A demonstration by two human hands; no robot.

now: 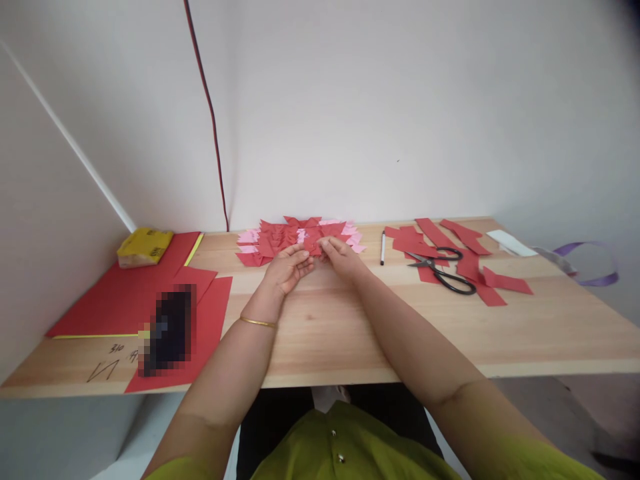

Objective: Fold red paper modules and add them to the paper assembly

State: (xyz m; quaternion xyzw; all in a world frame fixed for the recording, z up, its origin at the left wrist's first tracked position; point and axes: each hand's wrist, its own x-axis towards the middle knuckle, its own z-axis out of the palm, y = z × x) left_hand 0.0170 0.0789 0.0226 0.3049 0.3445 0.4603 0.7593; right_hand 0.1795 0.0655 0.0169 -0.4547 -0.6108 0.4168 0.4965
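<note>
Between my two hands, over the middle of the table, is a small piece of red paper (313, 247). The fingers of my left hand (291, 267) pinch its left side. From the right, my right hand (341, 257) grips its other edge with thumb and fingertips; its exact folds are too small to make out. Just behind my hands lies a pile of folded red paper pieces (276, 239), with pink folded paper pieces (247, 237) at its sides. My hands hide part of this pile.
Right of my hands lie a marker pen (383, 248), black-handled scissors (443, 270), red paper scraps (463, 237) and a white strip (511, 243). On the left are large red sheets (100, 300), a yellow packet (145, 247) and a blurred dark object (170, 333). A wall stands behind the table (320, 333).
</note>
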